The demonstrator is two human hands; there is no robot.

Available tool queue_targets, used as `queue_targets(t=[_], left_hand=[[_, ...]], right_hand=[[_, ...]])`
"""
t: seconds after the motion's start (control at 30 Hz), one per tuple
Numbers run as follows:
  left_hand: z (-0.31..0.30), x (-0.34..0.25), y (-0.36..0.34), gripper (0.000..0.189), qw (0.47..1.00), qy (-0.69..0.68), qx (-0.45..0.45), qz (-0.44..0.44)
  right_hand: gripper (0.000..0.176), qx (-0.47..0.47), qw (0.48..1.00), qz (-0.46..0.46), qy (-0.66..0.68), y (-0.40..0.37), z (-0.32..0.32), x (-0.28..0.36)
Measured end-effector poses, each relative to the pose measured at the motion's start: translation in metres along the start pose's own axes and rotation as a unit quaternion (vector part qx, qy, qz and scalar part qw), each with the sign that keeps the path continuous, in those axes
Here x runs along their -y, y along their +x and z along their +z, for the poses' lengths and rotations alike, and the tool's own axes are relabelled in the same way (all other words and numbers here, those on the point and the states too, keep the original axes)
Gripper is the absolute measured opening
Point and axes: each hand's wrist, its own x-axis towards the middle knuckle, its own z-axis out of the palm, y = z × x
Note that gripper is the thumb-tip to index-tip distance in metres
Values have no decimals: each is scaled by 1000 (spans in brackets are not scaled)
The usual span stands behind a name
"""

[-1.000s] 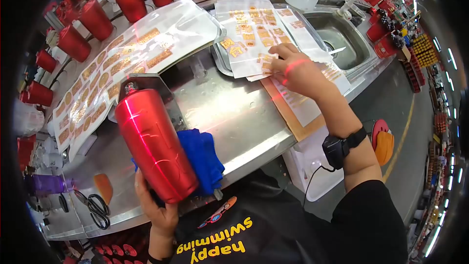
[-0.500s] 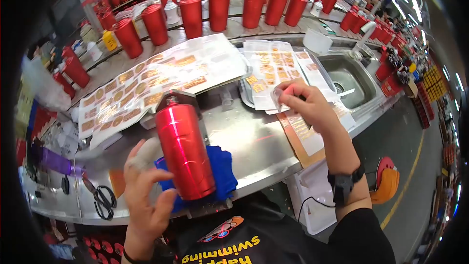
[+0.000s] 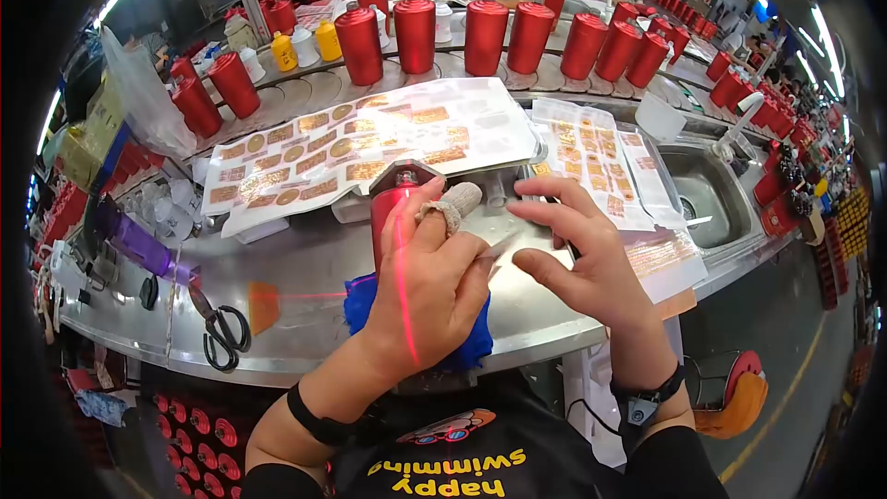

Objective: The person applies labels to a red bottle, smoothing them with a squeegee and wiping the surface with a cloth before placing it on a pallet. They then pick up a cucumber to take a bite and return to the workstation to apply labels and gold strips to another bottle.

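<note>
A red metal bottle lies on a blue cloth at the steel counter's near edge. My left hand rests over the bottle and covers most of it; one fingertip is wrapped in tape. A red laser line crosses that hand. My right hand is just right of the bottle with its fingers spread, its thumb pinching a small clear sticker that reaches across to my left hand.
Clear sheets of gold stickers and more sticker sheets lie behind the bottle. A sink is at the right, scissors at the left. Several red bottles line the conveyor behind. Other people work at the back.
My right hand has come from the sticker sheets to the bottle with a sticker. My left hand has moved from beside the bottle onto it. The view has tilted up.
</note>
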Motion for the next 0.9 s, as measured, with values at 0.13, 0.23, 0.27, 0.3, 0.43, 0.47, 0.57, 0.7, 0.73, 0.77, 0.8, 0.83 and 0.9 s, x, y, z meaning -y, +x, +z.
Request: queue_targets(t=[0.13,0.23,0.27,0.3,0.43,0.47,0.57,0.7,0.73,0.77,0.8,0.83,0.9], left_hand=[[2,0,6,15,997,-20,60,31],[3,-3,4,21,998,-21,51,6],[-2,1,1,27,998,-3,60,6],[-8,5,-3,28,999,-7,53,-2],[-30,35,-32,36,998,-20,28,-49],[-31,41,-40,38,997,-22,21,-66],[-33,45,-62,49,979,-64,3,-191],[-26,62,-86,76,955,-159,35,-250],[-28,62,-88,87,945,-174,69,-269],[-28,64,-91,89,943,-177,82,-269],[-26,67,-94,91,941,-180,95,-270],[-24,68,-94,92,939,-184,108,-270],[-23,64,-88,92,921,-250,94,-284]], right_hand=[[18,23,998,-57,-21,7,-2,-11],[11,31,993,-93,-68,18,-26,-27],[11,31,996,-40,-76,24,-42,-36],[12,-4,995,-27,-92,32,-57,-56],[23,-2,975,118,-190,95,-112,-141],[29,-8,968,142,-208,109,-115,-167],[32,100,920,142,-352,153,-114,-272],[22,118,862,64,-489,158,-81,-352],[21,91,868,42,-487,159,-80,-359],[20,93,868,46,-485,156,-81,-355],[17,84,876,41,-472,154,-82,-339],[16,97,885,3,-456,153,-85,-309],[17,51,937,-40,-344,140,-88,-239]])
